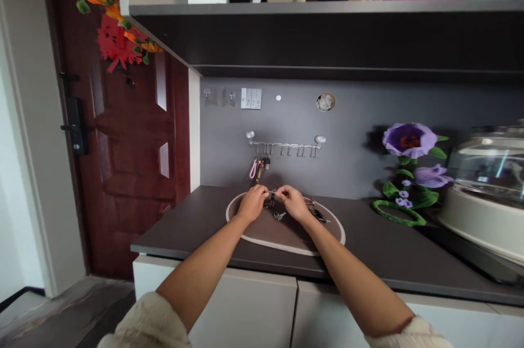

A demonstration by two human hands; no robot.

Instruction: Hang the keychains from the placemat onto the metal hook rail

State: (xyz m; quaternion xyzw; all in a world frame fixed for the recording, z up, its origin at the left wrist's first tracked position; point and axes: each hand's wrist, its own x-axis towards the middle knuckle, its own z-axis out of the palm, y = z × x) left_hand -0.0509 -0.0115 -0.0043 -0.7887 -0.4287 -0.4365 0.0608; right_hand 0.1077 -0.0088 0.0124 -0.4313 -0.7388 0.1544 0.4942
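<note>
We look down on our two bare hands at work over a grey kitchen-style table [196, 217], the left grip [252, 203] and right grip [292, 201] meeting above the back of an oval brown mat [282, 236] with a cream rim. Both grips are closed, fingertips pinched together on a small metal piece [272, 193], too small to identify exactly, held between the hands just inside the mat's far rim. Beneath them, a small metal key [279, 216] lies on the mat, and a dark bunch of keys [318, 217] rests near the mat's right rim, just beside the right grip. On the grey wall behind, a steel hook rail [284, 145] carries keys [260, 169] and a pink loop [252, 169], directly above the mat. Purple fabric flowers [409, 140] stand on the table to the right, beside a white appliance with a clear domed lid [487, 195] near the table's right end. A dark red door [131, 135] with orange and red flowers [114, 25] fills the left side, a dark shelf [327, 6] runs overhead, and white cabinets [245, 304] sit below the table's front edge.
</note>
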